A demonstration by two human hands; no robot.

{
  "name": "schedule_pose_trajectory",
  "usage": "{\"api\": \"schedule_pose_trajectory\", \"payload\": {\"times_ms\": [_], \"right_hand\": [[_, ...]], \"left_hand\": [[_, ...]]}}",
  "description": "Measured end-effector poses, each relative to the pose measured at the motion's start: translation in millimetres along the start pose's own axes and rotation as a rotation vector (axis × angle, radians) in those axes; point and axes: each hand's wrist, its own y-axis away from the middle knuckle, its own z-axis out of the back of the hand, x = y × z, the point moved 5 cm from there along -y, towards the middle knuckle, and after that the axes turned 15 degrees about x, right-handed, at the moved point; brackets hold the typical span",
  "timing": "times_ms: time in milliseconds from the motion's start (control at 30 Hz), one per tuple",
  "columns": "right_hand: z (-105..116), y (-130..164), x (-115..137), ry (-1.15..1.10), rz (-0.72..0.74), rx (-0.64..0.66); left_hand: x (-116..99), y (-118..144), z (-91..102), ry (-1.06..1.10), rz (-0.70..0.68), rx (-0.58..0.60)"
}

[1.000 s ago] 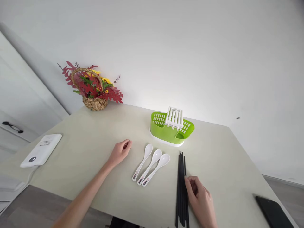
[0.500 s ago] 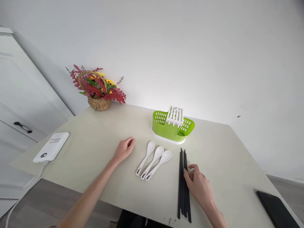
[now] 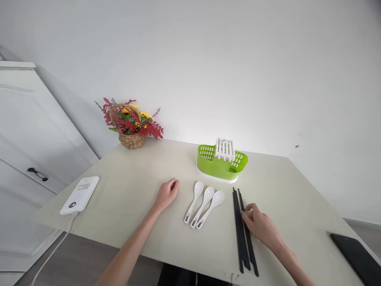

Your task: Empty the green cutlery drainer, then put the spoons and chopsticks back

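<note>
My left hand (image 3: 167, 194) rests on the table, its fingers curled into a loose fist with nothing visible in it. Just to its right, three white spoons (image 3: 206, 206) lie side by side, bowls pointing away from me. A bundle of black chopsticks (image 3: 240, 234) lies lengthwise to the right of the spoons. With thumb and fingertips, my right hand (image 3: 262, 225) pinches the rightmost chopstick (image 3: 251, 250), which lies slightly apart from the others. Behind the spoons stands a green utensil holder (image 3: 218, 167) with a white slotted top (image 3: 225, 149).
A wicker basket of artificial flowers (image 3: 132, 140) stands at the back left. A white power bank (image 3: 80, 194) with a cable lies at the left edge. The black phone (image 3: 351, 254) is at the right edge. A white wall borders the table (image 3: 166, 246) behind.
The view has shifted, so everything sits a little differently in the picture. The rightmost chopstick has parted from the bundle toward the right with my right hand. My left hand remains curled.
</note>
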Motion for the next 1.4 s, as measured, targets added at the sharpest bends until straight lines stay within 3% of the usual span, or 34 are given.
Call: {"api": "schedule_pose_trajectory", "payload": {"times_ms": [233,533,700,867,1067,1300,1400], "right_hand": [[10,0,32,0.357,-0.105,0.064],[31,-22,32,0.336,-0.056,0.003],[66,-2,36,0.232,0.062,-0.169],[98,34,47,0.079,0.348,-0.559],[86,45,48,0.074,0.389,-0.643],[72,61,49,0.238,0.459,-0.763],[69,61,47,0.247,0.449,-0.754]], "left_hand": [[0,0,1.8,0.006,0.013,0.008],[-3,-1,1.9,-0.051,-0.016,0.019],[-4,0,1.1,-0.082,-0.016,0.019],[-3,0,-1.2,-0.133,-0.037,0.030],[-4,1,-1.7,-0.164,-0.046,0.037],[-6,3,-1.4,-0.164,-0.044,0.038],[-6,3,-1.4,-0.170,-0.047,0.033]]}}
